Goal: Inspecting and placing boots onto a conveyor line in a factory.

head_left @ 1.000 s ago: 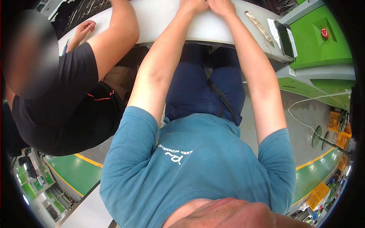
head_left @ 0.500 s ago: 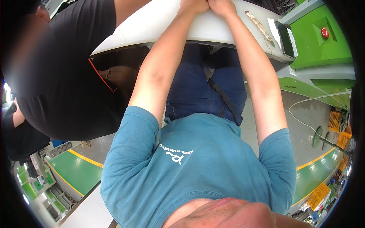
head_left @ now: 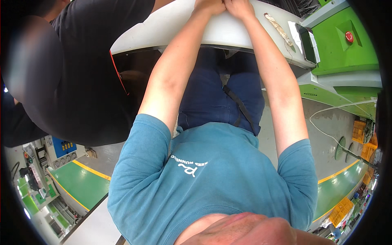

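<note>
Both my arms reach over the white table (head_left: 175, 24) to the top edge of the picture. My left hand (head_left: 210, 6) and my right hand (head_left: 240, 7) are close together there, nearly touching. The picture's edge cuts off most of their fingers, so what they hold, if anything, is hidden. On the table to the right of my right hand lies a long, thin cream-coloured wrapped bundle (head_left: 279, 29) with a loose thread at its near end. Beyond it, a dark flat device like a phone (head_left: 307, 43) rests on white sheets near the table's right end.
A green machine (head_left: 335, 53) with a red push button (head_left: 349, 37) stands at the right. Black strands (head_left: 300, 6) lie at the far right. A co-worker in black (head_left: 94, 73) is close on my left. A white cable (head_left: 322, 110) hangs at the right, near yellow crates (head_left: 359, 130).
The co-worker on my left has shifted to the right, and their arm now covers less of the table's far left. My own hands and arms look almost the same.
</note>
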Demonstrator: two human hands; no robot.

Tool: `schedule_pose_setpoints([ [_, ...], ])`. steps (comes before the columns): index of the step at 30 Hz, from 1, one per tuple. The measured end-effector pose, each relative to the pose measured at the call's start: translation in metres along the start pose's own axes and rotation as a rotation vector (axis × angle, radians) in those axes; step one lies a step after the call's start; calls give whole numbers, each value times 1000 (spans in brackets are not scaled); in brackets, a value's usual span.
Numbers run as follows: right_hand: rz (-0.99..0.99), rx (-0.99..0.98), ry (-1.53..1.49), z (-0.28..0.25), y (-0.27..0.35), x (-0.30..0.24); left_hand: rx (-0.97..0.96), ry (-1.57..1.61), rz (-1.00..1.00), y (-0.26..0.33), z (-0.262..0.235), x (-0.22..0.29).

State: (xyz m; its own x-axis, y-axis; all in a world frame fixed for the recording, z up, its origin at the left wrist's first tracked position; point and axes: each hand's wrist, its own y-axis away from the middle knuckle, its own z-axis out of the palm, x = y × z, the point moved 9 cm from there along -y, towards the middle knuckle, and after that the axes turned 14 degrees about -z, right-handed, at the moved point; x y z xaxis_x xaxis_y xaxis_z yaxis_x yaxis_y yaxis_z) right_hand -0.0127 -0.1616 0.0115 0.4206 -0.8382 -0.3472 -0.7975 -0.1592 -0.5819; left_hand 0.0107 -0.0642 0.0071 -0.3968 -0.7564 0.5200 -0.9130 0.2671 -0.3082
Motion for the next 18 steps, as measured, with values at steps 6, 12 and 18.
schedule_pose_setpoints([
  [6, -36, 36, -34, -6, 3, 4, -4, -74, 18, -1, 10, 8],
  [12, -99, 56, -96, -7, -3, -13, -42, -142, 17, -12, 16, -15],
  [18, -87, 53, -7, -2, 1, 1, 110, -3, 5, -8, 8, -9],
])
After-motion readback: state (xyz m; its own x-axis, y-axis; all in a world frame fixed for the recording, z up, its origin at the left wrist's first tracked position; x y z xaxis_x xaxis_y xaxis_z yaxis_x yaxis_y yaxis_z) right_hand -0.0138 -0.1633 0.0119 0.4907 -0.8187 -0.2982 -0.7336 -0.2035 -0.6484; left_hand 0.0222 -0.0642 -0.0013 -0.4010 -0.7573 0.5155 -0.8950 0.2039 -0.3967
